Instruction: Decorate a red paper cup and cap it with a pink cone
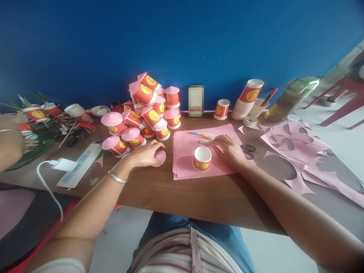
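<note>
My left hand (145, 153) is curled round a pink paper disc (160, 156) on the wooden table (182, 193), beside a heap of red paper cups with pink paper tops (142, 113). My right hand (229, 151) rests on a stack of pink paper sheets (186, 151), fingers bent over a glue stick (205, 141) near a pen (202, 134). A single red and white paper cup (202, 159) stands upright on the pink sheets between my hands. A silver bracelet (117, 177) is on my left wrist.
Scissors (248, 149) lie just right of my right hand. Pink sheets with round holes cut out (301, 151) spread across the right. A stack of cups (248, 98), tape roll (250, 121) and bottle (292, 96) stand at the back. A power strip (79, 165) and another person's arm (10, 146) are at left.
</note>
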Action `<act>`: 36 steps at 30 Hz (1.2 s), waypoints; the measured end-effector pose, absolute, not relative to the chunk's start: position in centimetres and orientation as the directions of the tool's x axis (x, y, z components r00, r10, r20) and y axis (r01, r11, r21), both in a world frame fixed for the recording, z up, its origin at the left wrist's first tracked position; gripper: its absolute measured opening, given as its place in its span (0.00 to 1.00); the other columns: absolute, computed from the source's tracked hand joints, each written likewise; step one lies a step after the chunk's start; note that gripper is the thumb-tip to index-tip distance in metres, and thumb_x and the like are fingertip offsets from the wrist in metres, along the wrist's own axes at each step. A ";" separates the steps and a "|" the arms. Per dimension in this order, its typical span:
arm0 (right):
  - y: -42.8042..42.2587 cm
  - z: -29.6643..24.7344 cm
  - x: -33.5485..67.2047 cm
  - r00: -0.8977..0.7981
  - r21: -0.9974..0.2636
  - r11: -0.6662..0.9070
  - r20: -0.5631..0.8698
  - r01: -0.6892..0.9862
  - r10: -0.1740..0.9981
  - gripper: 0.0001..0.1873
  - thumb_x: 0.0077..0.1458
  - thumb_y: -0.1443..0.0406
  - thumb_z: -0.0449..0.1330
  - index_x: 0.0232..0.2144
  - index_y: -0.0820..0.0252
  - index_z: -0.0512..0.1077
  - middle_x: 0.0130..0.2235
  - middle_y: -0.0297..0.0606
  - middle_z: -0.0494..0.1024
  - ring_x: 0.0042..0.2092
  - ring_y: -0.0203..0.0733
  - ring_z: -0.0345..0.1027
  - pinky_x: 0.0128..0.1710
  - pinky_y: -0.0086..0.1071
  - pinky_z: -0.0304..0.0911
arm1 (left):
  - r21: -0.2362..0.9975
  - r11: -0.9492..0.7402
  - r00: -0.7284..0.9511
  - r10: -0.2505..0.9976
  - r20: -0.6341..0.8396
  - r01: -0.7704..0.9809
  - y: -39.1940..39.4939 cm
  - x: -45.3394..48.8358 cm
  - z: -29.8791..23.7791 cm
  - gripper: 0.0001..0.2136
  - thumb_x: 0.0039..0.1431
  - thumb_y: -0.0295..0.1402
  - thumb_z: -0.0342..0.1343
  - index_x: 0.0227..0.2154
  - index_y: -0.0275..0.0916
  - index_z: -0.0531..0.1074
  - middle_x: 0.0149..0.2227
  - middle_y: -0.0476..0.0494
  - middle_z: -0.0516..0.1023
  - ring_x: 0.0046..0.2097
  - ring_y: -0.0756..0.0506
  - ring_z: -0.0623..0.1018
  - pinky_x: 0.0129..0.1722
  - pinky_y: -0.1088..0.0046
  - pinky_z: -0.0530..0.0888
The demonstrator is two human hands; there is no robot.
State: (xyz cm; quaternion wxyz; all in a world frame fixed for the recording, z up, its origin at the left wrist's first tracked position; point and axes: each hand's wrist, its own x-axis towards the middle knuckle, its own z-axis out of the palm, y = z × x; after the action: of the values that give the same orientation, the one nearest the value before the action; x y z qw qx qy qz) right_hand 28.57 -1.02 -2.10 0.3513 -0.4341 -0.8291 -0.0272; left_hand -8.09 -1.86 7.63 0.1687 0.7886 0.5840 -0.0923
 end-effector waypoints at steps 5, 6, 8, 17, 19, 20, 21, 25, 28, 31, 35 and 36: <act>-1.1 -1.9 28.5 -0.384 -0.247 0.629 0.613 0.737 0.690 0.14 0.69 0.66 0.55 0.45 0.54 0.81 0.43 0.45 0.80 0.46 0.50 0.73 0.49 0.44 0.73 | 0.230 -0.262 0.327 0.888 -0.323 0.937 -1.6 -8.2 7.7 0.19 0.46 0.45 0.63 0.42 0.46 0.74 0.52 0.46 0.76 0.47 0.40 0.79 0.43 0.67 0.74; -1.1 -1.8 28.5 -0.385 -0.249 0.630 0.612 0.735 0.691 0.14 0.69 0.66 0.55 0.45 0.54 0.81 0.43 0.45 0.80 0.46 0.50 0.74 0.49 0.44 0.73 | 0.246 -0.266 0.336 0.889 -0.311 0.932 -1.5 -8.2 7.7 0.18 0.46 0.45 0.63 0.39 0.45 0.74 0.50 0.46 0.76 0.45 0.40 0.78 0.41 0.67 0.73; -1.1 -1.8 28.5 -0.383 -0.257 0.628 0.606 0.735 0.697 0.14 0.68 0.66 0.55 0.44 0.53 0.82 0.44 0.45 0.80 0.47 0.50 0.74 0.49 0.44 0.73 | 0.276 -0.275 0.353 0.890 -0.288 0.921 -1.4 -8.3 7.6 0.17 0.45 0.47 0.64 0.35 0.45 0.73 0.48 0.46 0.76 0.43 0.41 0.77 0.40 0.67 0.72; -0.9 -2.1 28.7 -0.380 -0.254 0.612 0.592 0.749 0.710 0.13 0.67 0.66 0.56 0.43 0.52 0.82 0.44 0.44 0.80 0.46 0.51 0.74 0.49 0.45 0.74 | 0.369 -0.227 0.343 0.895 -0.286 0.901 -0.8 -9.3 6.6 0.21 0.44 0.50 0.67 0.37 0.45 0.72 0.39 0.46 0.80 0.41 0.40 0.77 0.41 0.66 0.72; -0.9 -2.1 28.7 -0.382 -0.243 0.616 0.601 0.749 0.702 0.13 0.68 0.66 0.56 0.42 0.54 0.81 0.44 0.45 0.80 0.46 0.51 0.74 0.48 0.45 0.74 | 0.428 -0.175 0.312 0.910 -0.273 0.887 -0.8 -9.2 6.4 0.22 0.45 0.50 0.68 0.40 0.44 0.73 0.42 0.46 0.80 0.42 0.40 0.77 0.43 0.66 0.73; -0.8 -2.1 28.7 -0.382 -0.241 0.619 0.607 0.747 0.697 0.13 0.68 0.66 0.56 0.42 0.55 0.81 0.44 0.45 0.80 0.46 0.51 0.74 0.48 0.45 0.74 | 0.471 -0.145 0.296 0.918 -0.265 0.870 -0.8 -9.0 6.2 0.24 0.45 0.51 0.68 0.42 0.44 0.73 0.43 0.46 0.80 0.43 0.40 0.77 0.45 0.66 0.73; -0.8 -2.1 28.7 -0.382 -0.243 0.623 0.611 0.743 0.694 0.12 0.68 0.66 0.56 0.42 0.55 0.81 0.44 0.46 0.81 0.46 0.51 0.74 0.48 0.45 0.74 | 0.527 -0.112 0.282 0.925 -0.254 0.842 -0.8 -8.7 6.1 0.25 0.46 0.51 0.68 0.44 0.43 0.73 0.43 0.46 0.80 0.44 0.41 0.77 0.46 0.66 0.73; -0.6 -2.0 28.6 -0.318 -0.337 0.617 0.628 0.712 0.710 0.11 0.66 0.65 0.57 0.41 0.55 0.80 0.43 0.46 0.81 0.46 0.52 0.75 0.48 0.47 0.74 | 0.815 -0.037 0.253 0.958 -0.135 0.578 0.1 -6.4 5.7 0.29 0.47 0.53 0.69 0.46 0.39 0.71 0.45 0.43 0.79 0.48 0.41 0.78 0.48 0.66 0.74; -0.4 -1.5 28.5 -0.176 -0.491 0.566 0.633 0.662 0.754 0.09 0.65 0.62 0.60 0.41 0.55 0.80 0.43 0.43 0.81 0.45 0.50 0.76 0.46 0.45 0.75 | 0.933 -0.047 0.271 0.961 -0.055 0.356 1.6 -3.0 5.9 0.28 0.48 0.52 0.69 0.44 0.38 0.71 0.46 0.43 0.78 0.48 0.43 0.78 0.47 0.68 0.74; -0.4 -0.7 28.4 -0.054 -0.662 0.498 0.571 0.560 0.819 0.11 0.64 0.56 0.62 0.39 0.55 0.81 0.42 0.42 0.81 0.42 0.48 0.77 0.43 0.43 0.75 | 0.974 -0.068 0.300 0.954 0.000 0.217 3.3 1.2 6.4 0.26 0.51 0.52 0.68 0.42 0.38 0.70 0.44 0.43 0.77 0.46 0.45 0.77 0.45 0.69 0.73; -0.7 0.9 28.3 -0.021 -0.833 0.415 0.438 0.367 0.899 0.21 0.61 0.46 0.63 0.38 0.56 0.81 0.40 0.42 0.82 0.40 0.46 0.76 0.39 0.39 0.71 | 0.953 -0.120 0.335 0.942 0.021 0.278 4.6 6.2 7.6 0.25 0.55 0.54 0.64 0.42 0.38 0.69 0.43 0.42 0.77 0.45 0.44 0.77 0.43 0.68 0.72; -0.8 1.3 28.2 -0.021 -0.867 0.391 0.405 0.308 0.914 0.22 0.59 0.45 0.64 0.38 0.56 0.81 0.39 0.41 0.83 0.40 0.46 0.75 0.39 0.38 0.70 | 0.933 -0.167 0.357 0.933 0.045 0.320 4.7 7.1 8.0 0.25 0.56 0.55 0.63 0.42 0.38 0.69 0.43 0.42 0.77 0.46 0.43 0.77 0.43 0.67 0.72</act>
State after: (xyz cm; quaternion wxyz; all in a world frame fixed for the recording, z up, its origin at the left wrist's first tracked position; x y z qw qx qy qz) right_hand 28.21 -0.84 1.31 0.5197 -0.4682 -0.6524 0.2918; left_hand 7.10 4.74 8.04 0.4559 0.6860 0.4567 0.3362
